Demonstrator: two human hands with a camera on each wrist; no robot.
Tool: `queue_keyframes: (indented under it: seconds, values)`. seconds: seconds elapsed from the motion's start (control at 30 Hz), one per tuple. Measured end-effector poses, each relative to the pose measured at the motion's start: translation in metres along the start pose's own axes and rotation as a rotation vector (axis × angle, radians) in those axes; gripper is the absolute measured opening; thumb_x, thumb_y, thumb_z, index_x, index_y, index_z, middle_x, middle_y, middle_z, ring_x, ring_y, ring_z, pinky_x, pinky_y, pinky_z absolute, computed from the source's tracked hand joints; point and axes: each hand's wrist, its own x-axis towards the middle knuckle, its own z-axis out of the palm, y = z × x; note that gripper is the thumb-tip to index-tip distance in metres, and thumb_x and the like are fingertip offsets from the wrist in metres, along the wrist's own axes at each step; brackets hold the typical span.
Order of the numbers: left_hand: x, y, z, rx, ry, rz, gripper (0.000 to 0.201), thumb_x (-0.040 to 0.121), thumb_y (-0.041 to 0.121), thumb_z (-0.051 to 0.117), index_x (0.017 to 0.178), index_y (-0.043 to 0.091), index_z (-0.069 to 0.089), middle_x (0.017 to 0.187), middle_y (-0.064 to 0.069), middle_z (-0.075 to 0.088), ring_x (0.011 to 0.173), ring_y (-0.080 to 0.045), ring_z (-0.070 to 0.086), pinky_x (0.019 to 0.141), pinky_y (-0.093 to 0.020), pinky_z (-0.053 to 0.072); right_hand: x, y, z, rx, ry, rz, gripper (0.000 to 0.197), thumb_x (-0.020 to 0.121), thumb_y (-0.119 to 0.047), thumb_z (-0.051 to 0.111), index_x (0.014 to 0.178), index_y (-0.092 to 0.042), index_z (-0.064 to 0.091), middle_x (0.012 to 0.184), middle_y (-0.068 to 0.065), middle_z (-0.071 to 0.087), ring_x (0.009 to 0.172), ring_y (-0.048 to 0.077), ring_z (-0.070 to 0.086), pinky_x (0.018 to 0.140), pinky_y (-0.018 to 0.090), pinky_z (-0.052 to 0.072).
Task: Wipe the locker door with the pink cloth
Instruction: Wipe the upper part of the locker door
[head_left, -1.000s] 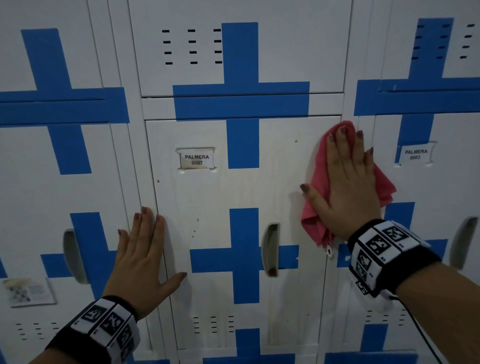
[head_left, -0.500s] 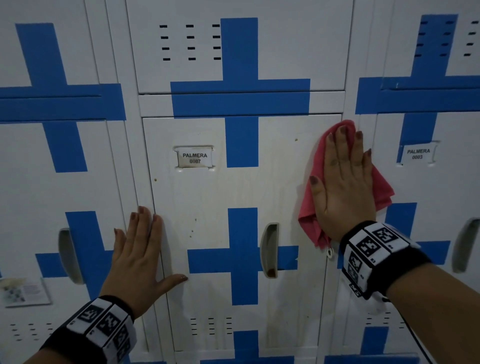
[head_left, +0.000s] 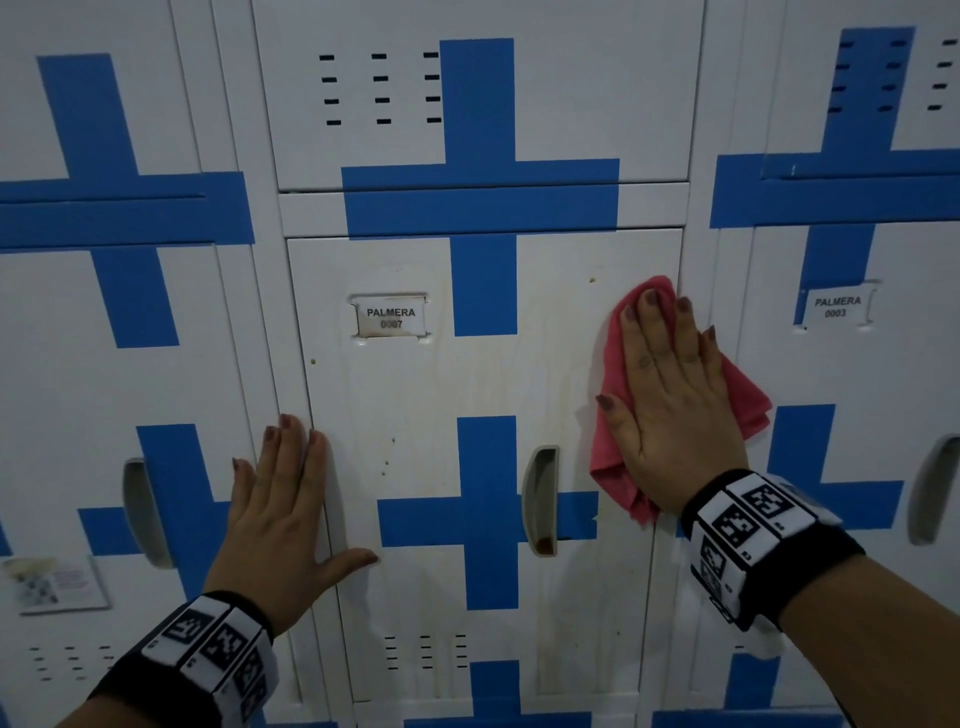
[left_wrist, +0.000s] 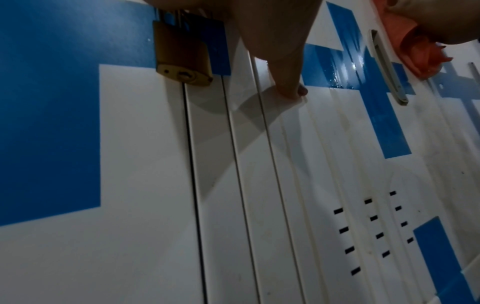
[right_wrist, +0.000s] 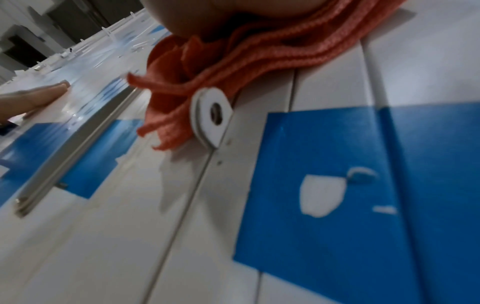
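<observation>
While mid-wipe, pressed pink cloth (head_left: 618, 364) flat w/ straight-fingered right hand (head_left: 675, 400) at locker door (head_left: 415, 415) upper-right edge. Braced door's left edge w/ flat, spread left hand (head_left: 280, 519), holding nothing. Next, probably: sweep leftward over stains, keeping pressure.

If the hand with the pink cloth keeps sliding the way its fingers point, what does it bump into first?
The right hand points up the locker door. The pink cloth would probably reach the door's top edge first, then the white crossbar above; no knob or label lies in that line.
</observation>
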Motion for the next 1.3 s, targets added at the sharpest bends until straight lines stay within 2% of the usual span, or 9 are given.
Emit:
queue_keyframes:
  seconds: [0.2, 0.4, 0.53, 0.7, 0.83, 1.07, 1.3]
  values:
    - [0.0, 0.0, 0.0, -0.003, -0.007, -0.002, 0.116, 0.068, 0.082, 0.029, 0.149, 0.006, -0.002, 0.156, -0.016, -0.009, 0.143, -0.03, -0.007, 0.114, -0.039, -0.011, -0.007, 0.008, -0.001, 0.025, -0.025, -0.011, 0.067, 0.095, -0.043, 0.02, 0.149, -0.017, -0.009, 0.156, 0.003, -0.011, 0.142, 0.016, -0.019, 0.114, 0.031, -0.014]
    - [0.0, -0.001, 0.0, -0.004, -0.01, -0.004, 0.115, 0.069, 0.085, 0.022, 0.149, 0.006, -0.003, 0.156, -0.016, -0.01, 0.143, -0.03, -0.007, 0.114, -0.039, -0.01, -0.012, 0.016, -0.001, 0.058, -0.003, 0.085, 0.068, 0.094, -0.042, 0.021, 0.147, -0.015, -0.012, 0.155, 0.005, -0.012, 0.142, 0.019, -0.016, 0.114, 0.029, -0.017]
    - [0.0, -0.001, 0.0, -0.005, 0.002, 0.004, 0.115, 0.068, 0.083, 0.027, 0.149, 0.007, -0.003, 0.156, -0.014, -0.012, 0.143, -0.029, -0.008, 0.114, -0.039, -0.011, -0.005, 0.017, -0.007, 0.074, 0.031, 0.122, 0.069, 0.093, -0.038, 0.024, 0.147, -0.015, -0.013, 0.153, 0.003, -0.016, 0.139, 0.015, -0.025, 0.111, 0.027, -0.021]
    - [0.0, 0.0, 0.0, -0.002, -0.001, 0.002, 0.115, 0.068, 0.083, 0.027, 0.149, 0.006, -0.002, 0.156, -0.016, -0.01, 0.143, -0.03, -0.007, 0.114, -0.039, -0.009, 0.018, 0.02, -0.021, 0.076, 0.036, 0.06, 0.068, 0.091, -0.031, 0.025, 0.148, -0.015, -0.007, 0.153, -0.001, -0.014, 0.14, 0.014, -0.022, 0.113, 0.033, -0.013]
    - [0.001, 0.0, 0.0, -0.008, -0.009, 0.004, 0.117, 0.066, 0.083, 0.029, 0.149, 0.005, 0.0, 0.156, -0.017, -0.007, 0.143, -0.03, -0.006, 0.114, -0.038, -0.01, 0.034, 0.015, -0.027, 0.084, 0.036, -0.022, 0.069, 0.087, -0.024, 0.027, 0.149, -0.016, -0.002, 0.155, -0.003, -0.01, 0.14, 0.014, -0.022, 0.112, 0.029, -0.017]
    - [0.001, 0.0, 0.0, -0.005, -0.016, -0.001, 0.117, 0.066, 0.083, 0.028, 0.149, 0.004, 0.001, 0.156, -0.017, -0.007, 0.143, -0.03, -0.005, 0.114, -0.039, -0.009, 0.04, 0.004, -0.024, 0.073, 0.03, -0.062, 0.068, 0.089, -0.023, 0.028, 0.149, -0.016, -0.003, 0.155, -0.004, -0.011, 0.141, 0.013, -0.021, 0.113, 0.029, -0.017]
    - [0.001, 0.0, 0.0, -0.007, -0.009, 0.001, 0.117, 0.067, 0.084, 0.027, 0.149, 0.005, 0.001, 0.156, -0.016, -0.007, 0.143, -0.03, -0.006, 0.113, -0.039, -0.007, 0.033, 0.003, -0.022, 0.018, -0.027, -0.133, 0.065, 0.092, -0.027, 0.027, 0.149, -0.015, -0.002, 0.156, -0.001, -0.008, 0.143, 0.017, -0.015, 0.115, 0.034, -0.012]
